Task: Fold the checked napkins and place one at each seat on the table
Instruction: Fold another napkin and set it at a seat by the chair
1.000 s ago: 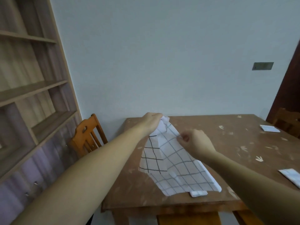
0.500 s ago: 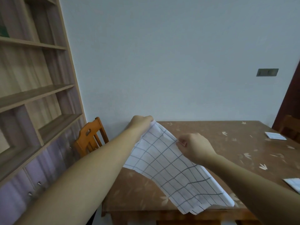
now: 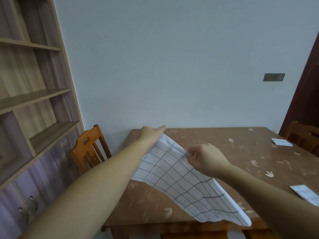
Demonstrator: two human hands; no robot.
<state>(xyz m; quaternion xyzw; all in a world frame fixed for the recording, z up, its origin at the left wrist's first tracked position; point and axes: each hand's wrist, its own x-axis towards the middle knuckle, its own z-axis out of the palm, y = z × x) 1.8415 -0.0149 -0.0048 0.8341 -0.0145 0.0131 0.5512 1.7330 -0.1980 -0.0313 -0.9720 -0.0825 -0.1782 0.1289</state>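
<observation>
**Napkin pulled open and flat; first fold not yet begun**

Checked napkin (image 3: 179, 185): lower centre of frame, held in the air over the near left part of the table (image 3: 224, 152).

Change: a second ago it was a bunched, half-collapsed sheet with its lower part lying on the tabletop. Half a second ago it was already open. Now it is one flat, nearly taut plane, stretched further along the upper edge. The low corner hangs at the near table edge, right of centre; I cannot tell whether it touches the wood.

Judgement: spreading is finished, and folding of this piece has not started.

Appearance: white cloth with a thin grey grid and darker lines toward the low end. The left edge is slightly wavy, and a doubled hem runs down the right edge.

Left hand (image 3: 151, 133): just above centre, at the cloth's far top corner, fingers fairly straight and pointing right. It holds that corner up, but the pinch itself is hidden beneath the hand.

Right hand (image 3: 205, 159): fingers curled, pinching the upper edge partway along.

Outward: a folded napkin (image 3: 281, 142) lies at right, mid-height. A second folded napkin (image 3: 305, 193) lies at the lower right edge. Two seats therefore look served.

The orange chair (image 3: 89, 150), left of centre, stands by the table corner nearest the held cloth. It is probably this napkin's seat.
</observation>
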